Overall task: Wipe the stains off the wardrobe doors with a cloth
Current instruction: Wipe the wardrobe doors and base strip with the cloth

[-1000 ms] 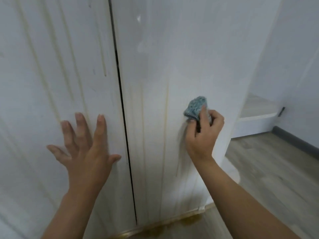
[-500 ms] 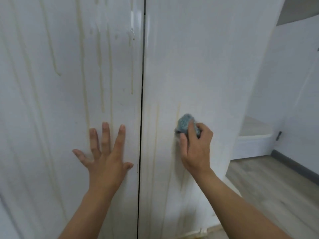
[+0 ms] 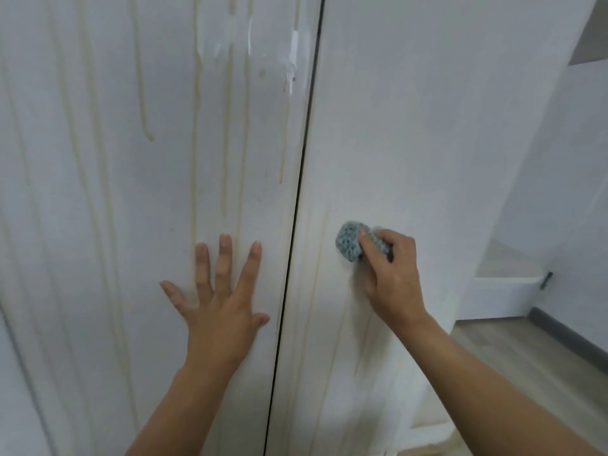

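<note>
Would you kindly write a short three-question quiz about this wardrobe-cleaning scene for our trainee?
1. True or false: the left hand lies flat, fingers spread, on the left white wardrobe door.
2. What does the right hand grip? A) a blue knitted cloth B) a spray bottle C) a brush
3. Which shows more yellowish drip streaks: the left door or the right white wardrobe door?
Key: 1 true; 2 A; 3 left.

The white left door [image 3: 98, 225] carries pale yellow vertical streaks [image 3: 194, 159]; the white right door [image 3: 427, 126] shows fainter ones near its left edge. The cloth [image 3: 348, 240] is blue-grey, seemingly knitted.
</note>
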`<action>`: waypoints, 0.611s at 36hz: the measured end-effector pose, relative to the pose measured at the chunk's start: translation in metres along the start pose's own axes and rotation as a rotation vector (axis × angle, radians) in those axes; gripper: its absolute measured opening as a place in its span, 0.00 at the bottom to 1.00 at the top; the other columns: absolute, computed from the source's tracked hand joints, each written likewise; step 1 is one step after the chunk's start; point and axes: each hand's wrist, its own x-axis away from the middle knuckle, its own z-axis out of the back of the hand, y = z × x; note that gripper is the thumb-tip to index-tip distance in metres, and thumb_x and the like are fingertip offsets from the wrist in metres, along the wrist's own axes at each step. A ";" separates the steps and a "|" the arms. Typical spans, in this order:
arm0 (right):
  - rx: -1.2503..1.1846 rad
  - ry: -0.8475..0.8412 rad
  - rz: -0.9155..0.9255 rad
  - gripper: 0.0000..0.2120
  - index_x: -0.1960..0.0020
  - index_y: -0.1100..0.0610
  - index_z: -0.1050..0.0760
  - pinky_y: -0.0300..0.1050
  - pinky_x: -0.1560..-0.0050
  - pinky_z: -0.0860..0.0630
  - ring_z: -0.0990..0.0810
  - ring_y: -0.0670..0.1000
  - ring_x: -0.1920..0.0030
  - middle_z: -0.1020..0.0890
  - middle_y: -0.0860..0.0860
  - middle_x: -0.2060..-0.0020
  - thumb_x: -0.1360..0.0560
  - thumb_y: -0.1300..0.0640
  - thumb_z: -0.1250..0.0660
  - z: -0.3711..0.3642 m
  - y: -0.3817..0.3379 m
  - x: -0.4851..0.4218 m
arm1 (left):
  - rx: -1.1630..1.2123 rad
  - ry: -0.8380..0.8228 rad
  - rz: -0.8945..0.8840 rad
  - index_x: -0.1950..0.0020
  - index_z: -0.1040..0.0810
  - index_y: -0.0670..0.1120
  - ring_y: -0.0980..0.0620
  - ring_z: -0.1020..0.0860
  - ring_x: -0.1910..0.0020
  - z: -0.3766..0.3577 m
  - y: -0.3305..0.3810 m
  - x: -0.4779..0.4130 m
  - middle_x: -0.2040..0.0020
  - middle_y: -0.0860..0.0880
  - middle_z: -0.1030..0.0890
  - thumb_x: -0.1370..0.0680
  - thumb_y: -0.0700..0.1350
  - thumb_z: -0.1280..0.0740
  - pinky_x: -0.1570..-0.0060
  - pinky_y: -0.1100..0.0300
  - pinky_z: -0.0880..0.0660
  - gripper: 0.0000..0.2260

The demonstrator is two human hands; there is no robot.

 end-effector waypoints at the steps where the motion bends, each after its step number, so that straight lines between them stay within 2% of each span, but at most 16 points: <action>1: -0.006 0.019 -0.028 0.20 0.29 0.61 0.26 0.50 0.47 0.25 0.26 0.63 0.44 0.29 0.59 0.40 0.20 0.62 0.39 0.003 0.004 -0.005 | 0.006 0.000 0.002 0.16 0.53 0.59 0.43 0.65 0.17 0.000 0.000 0.000 0.15 0.49 0.62 0.47 0.57 0.13 0.37 0.17 0.57 0.69; 3: -0.059 0.124 -0.216 0.19 0.30 0.62 0.25 0.49 0.43 0.26 0.26 0.61 0.45 0.29 0.59 0.43 0.20 0.62 0.40 0.010 0.007 -0.025 | 0.015 -0.012 0.006 0.16 0.53 0.59 0.43 0.65 0.17 0.000 0.001 -0.001 0.15 0.49 0.62 0.47 0.57 0.13 0.37 0.17 0.58 0.69; 6: -0.204 0.351 -0.601 0.18 0.30 0.60 0.25 0.46 0.38 0.26 0.26 0.56 0.45 0.31 0.53 0.45 0.19 0.62 0.40 0.016 0.005 -0.073 | 0.020 -0.047 0.024 0.16 0.56 0.60 0.43 0.66 0.18 0.002 0.002 -0.001 0.16 0.50 0.64 0.45 0.57 0.13 0.37 0.18 0.59 0.69; 8: -0.239 0.408 -0.695 0.19 0.29 0.60 0.25 0.45 0.38 0.27 0.26 0.57 0.44 0.32 0.52 0.45 0.19 0.61 0.40 0.013 0.001 -0.088 | 0.031 -0.072 0.046 0.16 0.58 0.62 0.44 0.67 0.18 0.004 0.003 -0.001 0.16 0.51 0.66 0.43 0.57 0.14 0.35 0.19 0.61 0.68; 10: -0.214 0.343 -0.562 0.20 0.29 0.61 0.26 0.46 0.40 0.27 0.26 0.57 0.46 0.32 0.53 0.45 0.19 0.61 0.40 0.006 -0.013 -0.079 | 0.042 -0.095 0.061 0.17 0.61 0.63 0.44 0.69 0.19 0.005 0.004 0.000 0.17 0.52 0.67 0.41 0.57 0.14 0.35 0.20 0.63 0.68; 13: -0.147 0.077 -0.146 0.19 0.29 0.62 0.25 0.45 0.44 0.29 0.28 0.58 0.46 0.29 0.57 0.45 0.19 0.62 0.40 -0.004 -0.030 -0.036 | 0.045 -0.118 0.071 0.17 0.62 0.63 0.45 0.70 0.19 0.006 0.005 0.000 0.17 0.52 0.69 0.40 0.56 0.15 0.34 0.21 0.65 0.67; 15: -0.123 -0.046 0.038 0.19 0.30 0.62 0.24 0.48 0.46 0.27 0.27 0.60 0.46 0.28 0.58 0.42 0.19 0.62 0.40 -0.003 -0.027 -0.019 | 0.042 -0.119 0.082 0.18 0.63 0.64 0.45 0.70 0.19 0.007 0.005 0.000 0.17 0.52 0.69 0.39 0.57 0.15 0.34 0.21 0.65 0.67; 17: -0.122 -0.032 0.028 0.18 0.32 0.62 0.23 0.49 0.46 0.26 0.26 0.61 0.46 0.28 0.59 0.43 0.20 0.62 0.40 0.002 -0.020 -0.027 | 0.042 -0.109 0.084 0.17 0.62 0.63 0.45 0.70 0.19 0.007 0.005 -0.001 0.17 0.52 0.68 0.40 0.57 0.15 0.34 0.21 0.65 0.67; 20: -0.137 0.148 -0.220 0.18 0.32 0.62 0.22 0.47 0.44 0.27 0.25 0.60 0.47 0.28 0.58 0.46 0.20 0.62 0.39 0.009 -0.017 -0.069 | 0.048 -0.100 0.080 0.16 0.57 0.61 0.45 0.68 0.18 0.005 0.004 0.001 0.16 0.51 0.66 0.41 0.56 0.14 0.35 0.20 0.63 0.66; 22: -0.153 0.245 -0.333 0.18 0.32 0.61 0.22 0.43 0.43 0.30 0.26 0.59 0.47 0.31 0.54 0.47 0.20 0.63 0.40 0.010 -0.021 -0.100 | 0.042 -0.109 0.090 0.16 0.59 0.62 0.45 0.69 0.19 0.004 0.004 0.002 0.17 0.52 0.68 0.40 0.57 0.15 0.34 0.20 0.63 0.66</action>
